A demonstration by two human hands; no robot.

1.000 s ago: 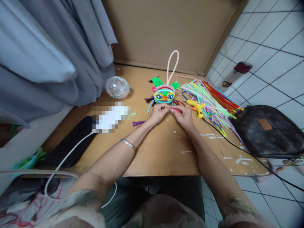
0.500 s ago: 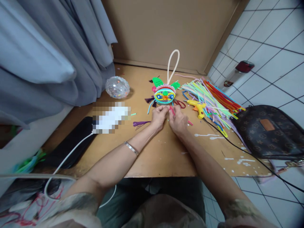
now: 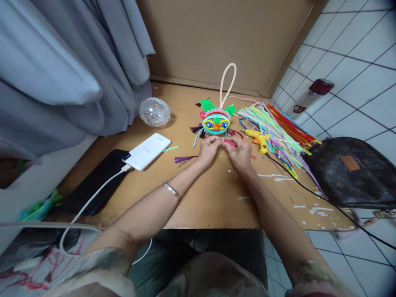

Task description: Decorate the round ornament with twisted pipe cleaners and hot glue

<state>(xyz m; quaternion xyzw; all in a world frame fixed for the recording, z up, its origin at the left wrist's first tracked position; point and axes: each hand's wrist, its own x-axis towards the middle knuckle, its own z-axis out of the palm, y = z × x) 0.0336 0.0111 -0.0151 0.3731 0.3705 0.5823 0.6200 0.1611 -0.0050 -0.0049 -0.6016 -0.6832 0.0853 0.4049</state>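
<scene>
A pink pipe cleaner [image 3: 229, 143] runs between my two hands just in front of a lion-head ornament [image 3: 216, 123]. My left hand [image 3: 209, 152] pinches at its left end, thumb against fingers. With curled fingers, my right hand [image 3: 241, 154] grips its other part, and a pink tip pokes out on the right. The ornament has green ears, yellow-rimmed blue eyes, an orange nose and a white loop on top. A purple tassel [image 3: 185, 159] lies left of my left hand. Right of my right hand rests a yellow glue gun [image 3: 258, 139] with a black cord.
Many coloured pipe cleaners [image 3: 275, 123] are heaped at the right, by a brown patterned bag [image 3: 355, 173]. On the left are a clear ball [image 3: 154, 111], a white power bank [image 3: 147, 151] with a cable, and a black case [image 3: 97, 183]. Dried glue streaks mark the wooden table [image 3: 198, 198].
My right hand has shifted slightly right and turned. The pink pipe cleaner, steeply slanted before, now lies flatter between my fingers. My left hand stays close to the same spot.
</scene>
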